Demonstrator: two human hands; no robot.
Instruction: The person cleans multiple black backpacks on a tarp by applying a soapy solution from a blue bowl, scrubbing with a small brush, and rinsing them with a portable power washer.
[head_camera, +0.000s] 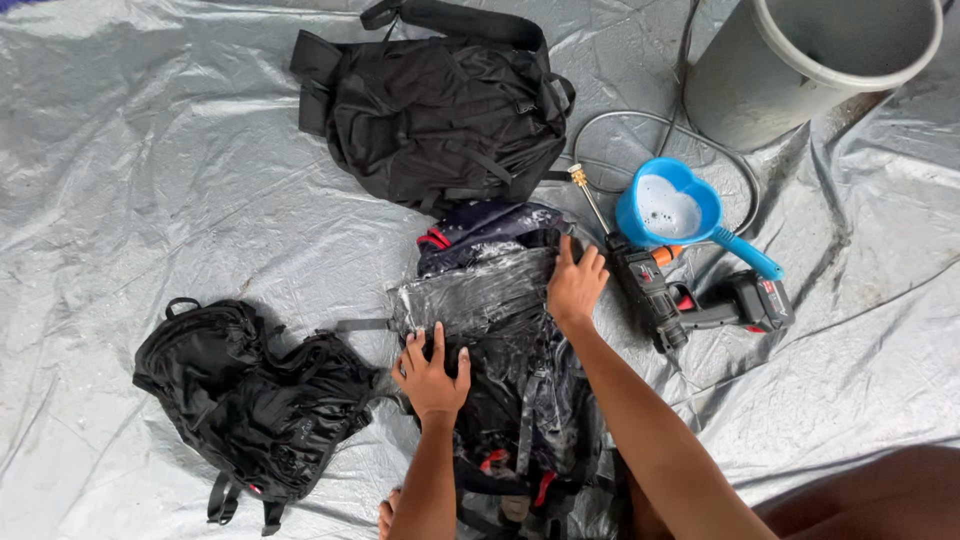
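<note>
A dark backpack (500, 300) with red trim lies in the middle of the grey plastic sheet (150, 180), its surface wet and shiny. My left hand (432, 372) presses flat on its lower left side, fingers spread. My right hand (575, 283) rests flat on its upper right edge, fingers together and pointing away from me. Neither hand holds anything.
A black backpack (440, 110) lies at the top, another black backpack (255, 400) at the lower left. Right of my hand lie a cordless spray gun (690, 300) with a hose, a blue heart-shaped scoop (675, 210) holding foamy water, and a grey bucket (800, 70).
</note>
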